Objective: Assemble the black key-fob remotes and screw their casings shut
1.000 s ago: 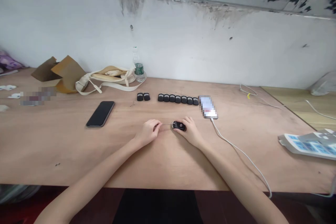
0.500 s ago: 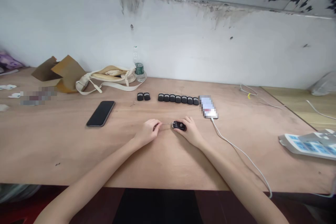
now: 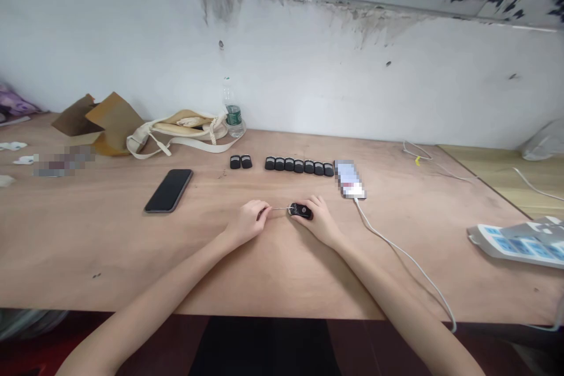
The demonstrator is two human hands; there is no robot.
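A thin rod point(image 3: 279, 208) is pinched by fingers of the left hand point(image 3: 248, 222), one end hidden. On the wooden table point(image 3: 282, 282), a rounded, glossy black fob point(image 3: 301, 210) is gripped and partly covered by the right hand point(image 3: 323, 223).

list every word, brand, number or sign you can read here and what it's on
No word, brand or number is readable.
Black fob in the right hand: round mark, too small to read.
Bottle: green label, print too small.
Lit phone: screen pixelated, unreadable.
Item at far left: pixelated, unreadable.
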